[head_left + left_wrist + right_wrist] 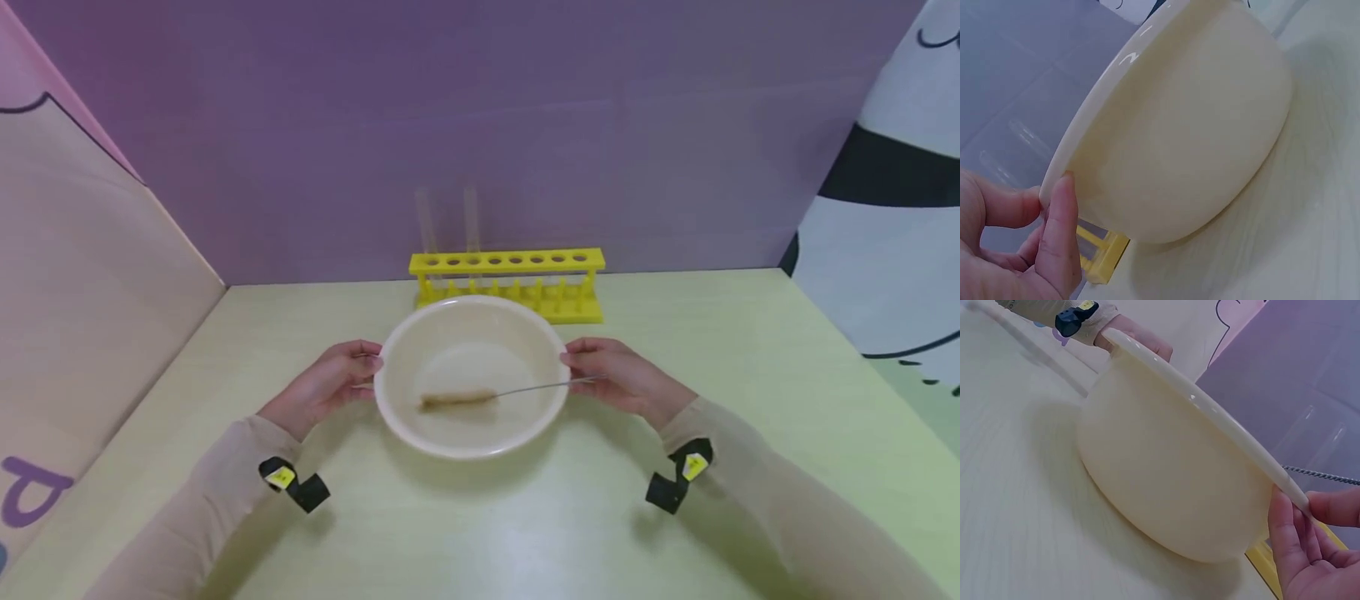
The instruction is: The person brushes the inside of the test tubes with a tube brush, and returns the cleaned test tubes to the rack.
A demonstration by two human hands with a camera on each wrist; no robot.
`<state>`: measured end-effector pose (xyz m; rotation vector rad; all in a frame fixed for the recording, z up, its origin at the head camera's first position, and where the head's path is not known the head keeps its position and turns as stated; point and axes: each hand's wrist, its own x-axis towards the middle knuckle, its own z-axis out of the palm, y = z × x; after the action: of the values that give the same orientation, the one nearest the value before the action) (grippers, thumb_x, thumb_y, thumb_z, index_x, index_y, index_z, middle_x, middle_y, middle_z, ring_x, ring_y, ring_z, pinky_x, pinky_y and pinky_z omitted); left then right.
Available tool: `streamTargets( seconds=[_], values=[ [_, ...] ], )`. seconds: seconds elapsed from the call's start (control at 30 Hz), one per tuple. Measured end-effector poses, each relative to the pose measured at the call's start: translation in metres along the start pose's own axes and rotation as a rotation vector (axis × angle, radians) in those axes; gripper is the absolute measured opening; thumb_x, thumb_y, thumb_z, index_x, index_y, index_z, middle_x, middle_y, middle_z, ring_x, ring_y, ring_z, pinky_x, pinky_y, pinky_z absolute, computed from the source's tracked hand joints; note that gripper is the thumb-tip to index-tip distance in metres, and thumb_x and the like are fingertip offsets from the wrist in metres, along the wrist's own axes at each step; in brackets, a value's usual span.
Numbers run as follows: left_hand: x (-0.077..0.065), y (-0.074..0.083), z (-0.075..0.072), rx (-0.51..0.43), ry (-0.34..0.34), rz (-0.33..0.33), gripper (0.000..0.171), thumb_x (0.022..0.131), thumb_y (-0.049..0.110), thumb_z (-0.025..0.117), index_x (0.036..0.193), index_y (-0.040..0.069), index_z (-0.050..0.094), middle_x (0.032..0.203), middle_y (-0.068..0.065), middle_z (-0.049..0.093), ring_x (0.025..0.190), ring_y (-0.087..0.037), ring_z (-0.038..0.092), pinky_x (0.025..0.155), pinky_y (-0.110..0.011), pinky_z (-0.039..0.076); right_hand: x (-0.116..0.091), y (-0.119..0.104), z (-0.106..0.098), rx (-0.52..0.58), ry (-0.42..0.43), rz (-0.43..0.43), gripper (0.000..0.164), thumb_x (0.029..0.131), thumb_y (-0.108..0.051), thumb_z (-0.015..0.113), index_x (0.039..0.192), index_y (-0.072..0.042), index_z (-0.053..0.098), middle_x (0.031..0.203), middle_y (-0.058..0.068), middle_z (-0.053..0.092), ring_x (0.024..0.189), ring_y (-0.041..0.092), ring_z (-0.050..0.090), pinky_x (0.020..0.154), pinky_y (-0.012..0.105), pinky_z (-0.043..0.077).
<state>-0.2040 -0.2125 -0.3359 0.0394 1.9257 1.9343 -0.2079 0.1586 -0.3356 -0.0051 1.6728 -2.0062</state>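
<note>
1. Fingers, left hand (330, 381) and right hand (618, 372): pinching opposite sides of basin (472, 358) rim.
2. Basin: centre frame; table (420, 533) contact unclear.
3. Brush (459, 400): already inside, handle across rim.
4. Tubes (472, 218): two, in rack (507, 263), upper centre.
5. Outstanding, seemingly: releasing basin.

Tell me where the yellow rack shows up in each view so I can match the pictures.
Head: near the centre, the yellow rack stands behind the bowl.
Left wrist: rack low, left of centre, beside the left hand.
Right wrist: rack at bottom right, mostly hidden by the bowl and right hand.
Shared landmark: the bowl.
</note>
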Motion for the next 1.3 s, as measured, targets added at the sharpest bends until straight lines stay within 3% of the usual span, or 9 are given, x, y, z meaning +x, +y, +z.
streamTargets(
  seconds=[0.33, 0.6, 1.03, 1.3],
  values=[
    [0.001, -0.002, 0.015, -0.055, 0.010, -0.020, 0.017, 0.093, -0.003, 0.048, 0.110, -0.004, 0.046, 0.083, 0.001, 0.059, 0.076, -0.010, 0.061, 0.065, -0.024, 0.055, -0.004, -0.002, -0.016, -0.035, 0.008, 0.014, 0.007, 0.093, -0.001, 0.054, 0.093, -0.007, 0.059, 0.087, 0.003, 0.063, 0.079, 0.015, 0.060, 0.075, 0.028, 0.055],
    [0.003, -0.003, 0.024, -0.089, -0.020, -0.032, 0.025, 0.093, -0.003, 0.047, 0.117, -0.008, 0.041, 0.088, -0.002, 0.060, 0.078, -0.013, 0.061, 0.070, -0.027, 0.056, -0.009, -0.005, -0.023, -0.026, -0.027, 0.002, 0.012, 0.092, 0.000, 0.054, 0.088, -0.009, 0.061, 0.085, 0.002, 0.064, 0.079, 0.014, 0.061, 0.074, 0.028, 0.055],
    [0.002, -0.004, 0.037, -0.132, -0.009, -0.053, 0.023, 0.093, -0.004, 0.047, 0.115, -0.005, 0.042, 0.083, 0.000, 0.061, 0.073, -0.011, 0.062, 0.063, -0.023, 0.055, -0.016, -0.010, -0.036, -0.071, -0.032, 0.007, 0.013, 0.092, -0.001, 0.054, 0.088, -0.010, 0.063, 0.086, 0.001, 0.065, 0.080, 0.013, 0.063, 0.076, 0.029, 0.055],
    [0.003, -0.004, 0.041, -0.156, -0.024, -0.052, 0.027, 0.094, -0.004, 0.046, 0.120, -0.008, 0.039, 0.087, -0.002, 0.060, 0.076, -0.011, 0.063, 0.066, -0.024, 0.056, -0.018, -0.017, -0.039, -0.176, -0.055, 0.029, 0.007, 0.093, -0.004, 0.054, 0.095, -0.007, 0.059, 0.088, 0.001, 0.065, 0.082, 0.013, 0.063, 0.081, 0.031, 0.054]
  ],
)
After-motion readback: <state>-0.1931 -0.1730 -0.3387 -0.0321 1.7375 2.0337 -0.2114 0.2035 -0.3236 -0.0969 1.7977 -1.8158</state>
